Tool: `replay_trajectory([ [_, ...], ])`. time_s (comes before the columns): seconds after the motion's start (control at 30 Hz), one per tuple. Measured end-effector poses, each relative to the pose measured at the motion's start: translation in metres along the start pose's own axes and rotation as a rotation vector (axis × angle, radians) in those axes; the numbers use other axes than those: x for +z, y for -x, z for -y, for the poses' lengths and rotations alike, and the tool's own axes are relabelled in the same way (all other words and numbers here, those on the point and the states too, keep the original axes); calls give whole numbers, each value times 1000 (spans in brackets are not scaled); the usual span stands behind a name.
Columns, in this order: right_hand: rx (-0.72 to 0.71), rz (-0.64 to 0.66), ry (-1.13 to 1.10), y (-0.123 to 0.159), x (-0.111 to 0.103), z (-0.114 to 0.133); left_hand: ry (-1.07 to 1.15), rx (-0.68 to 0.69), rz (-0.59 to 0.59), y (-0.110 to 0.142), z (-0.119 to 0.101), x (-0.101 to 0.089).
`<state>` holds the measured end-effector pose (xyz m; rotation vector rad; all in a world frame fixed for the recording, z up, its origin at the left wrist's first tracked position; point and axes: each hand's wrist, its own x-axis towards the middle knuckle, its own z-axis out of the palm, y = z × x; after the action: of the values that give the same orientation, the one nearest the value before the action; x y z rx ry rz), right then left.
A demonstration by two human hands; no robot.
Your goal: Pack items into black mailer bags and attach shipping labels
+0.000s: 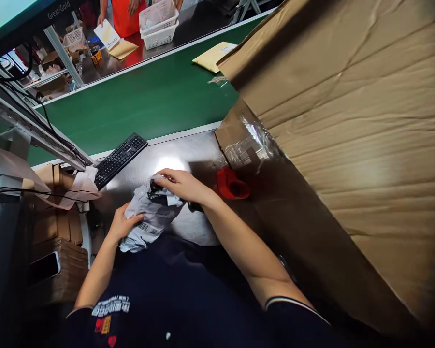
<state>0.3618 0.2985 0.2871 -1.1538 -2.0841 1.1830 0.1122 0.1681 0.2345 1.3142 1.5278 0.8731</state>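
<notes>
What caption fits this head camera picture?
Both hands, left and right, hold a grey mailer bag beside a keyboard.

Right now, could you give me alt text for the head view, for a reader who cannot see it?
Both hands hold a crumpled grey poly mailer on a steel table: left hand beneath, right hand on top. A black keyboard, green conveyor belt and large cardboard box surround them.
</notes>
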Motion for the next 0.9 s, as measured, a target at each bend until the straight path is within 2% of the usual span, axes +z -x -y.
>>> replay_trajectory([
  [0.13, -90, 65, -77, -21, -5, -39, 201, -134, -21, -24, 6, 5],
  [0.23, -42, 96, -82, -34, 12, -60, 286, -201, -24, -45, 16, 8],
  [0.4, 215, -125, -60, -55, 42, -81, 345, -275, 4, -62, 34, 8],
  [0.5, 207, -193, -126, -59, 47, -81, 297, -252, 105, -60, 37, 7],
  [0.6, 39, -210, -276, -48, 50, -68, 292, -176, 204, -59, 34, 7],
  [0.7, -208, -203, -371, -24, 49, -49, 257, -75, 176, -60, 30, 9],
  [0.8, -497, -167, -231, 8, 37, -36, 138, 49, 62, -56, 27, 8],
  [0.9, -686, -183, 24, 38, 19, -27, 53, 111, -4, -46, 26, 5],
])
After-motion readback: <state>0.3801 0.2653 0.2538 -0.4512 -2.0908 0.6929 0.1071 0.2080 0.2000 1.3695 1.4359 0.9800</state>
